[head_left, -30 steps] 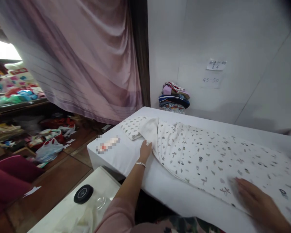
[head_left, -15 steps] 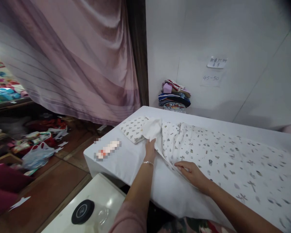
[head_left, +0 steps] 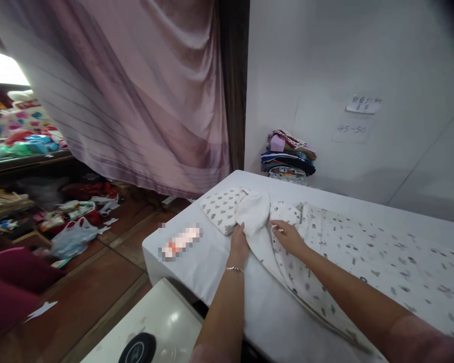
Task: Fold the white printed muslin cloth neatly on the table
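Cloth point(head_left: 363, 252) lies on the table point(head_left: 204, 262), spreading rightward from both hands, its white underside showing between them. The left hand point(head_left: 239, 242) pinches its edge; the right hand point(head_left: 288, 238), half curled, touches it, grip unclear.

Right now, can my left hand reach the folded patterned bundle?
Probably yes: your left hand, at the white flap, is close beside the folded patterned bundle with nothing visible between them.
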Tool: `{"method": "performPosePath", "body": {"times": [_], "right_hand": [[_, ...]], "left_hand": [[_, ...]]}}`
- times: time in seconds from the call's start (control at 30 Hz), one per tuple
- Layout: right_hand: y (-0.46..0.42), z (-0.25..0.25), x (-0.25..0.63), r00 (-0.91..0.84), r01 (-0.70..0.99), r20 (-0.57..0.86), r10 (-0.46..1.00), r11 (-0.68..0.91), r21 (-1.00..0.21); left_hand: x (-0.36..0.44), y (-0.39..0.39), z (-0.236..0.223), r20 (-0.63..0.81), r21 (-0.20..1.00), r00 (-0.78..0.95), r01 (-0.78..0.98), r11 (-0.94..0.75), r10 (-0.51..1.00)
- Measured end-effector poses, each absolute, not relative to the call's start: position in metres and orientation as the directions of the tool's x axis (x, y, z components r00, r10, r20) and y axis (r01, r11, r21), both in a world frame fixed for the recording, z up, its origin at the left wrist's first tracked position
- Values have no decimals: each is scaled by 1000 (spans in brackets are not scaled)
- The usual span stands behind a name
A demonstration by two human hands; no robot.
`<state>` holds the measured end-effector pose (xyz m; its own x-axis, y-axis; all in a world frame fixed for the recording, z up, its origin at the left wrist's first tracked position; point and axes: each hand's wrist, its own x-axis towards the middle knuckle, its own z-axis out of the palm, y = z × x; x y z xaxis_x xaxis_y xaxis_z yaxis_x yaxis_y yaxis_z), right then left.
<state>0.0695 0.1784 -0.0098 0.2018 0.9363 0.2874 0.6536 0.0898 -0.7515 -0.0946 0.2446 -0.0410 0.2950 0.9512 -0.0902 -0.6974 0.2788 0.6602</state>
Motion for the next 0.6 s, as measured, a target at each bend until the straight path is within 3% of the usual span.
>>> {"method": "performPosePath", "body": {"times": [0.23,0.37,0.5,0.6], "right_hand": [[250,13,82,144,822,322,936,68,-565],[289,36,63,-18,919,318,948,141,-369],[315,50,33,-208,961,89,974,220,-169],[323,46,28,-165,983,-123,979,152,-108]], "left_hand": [[-91,259,-42,-51,712,313,-654,255,948],[-84,256,-47,80,842,235,-537,60,969],[-81,252,-56,114,977,257,-203,-62,960],[-80,248,-63,69,997,339,-67,-49,938]]}}
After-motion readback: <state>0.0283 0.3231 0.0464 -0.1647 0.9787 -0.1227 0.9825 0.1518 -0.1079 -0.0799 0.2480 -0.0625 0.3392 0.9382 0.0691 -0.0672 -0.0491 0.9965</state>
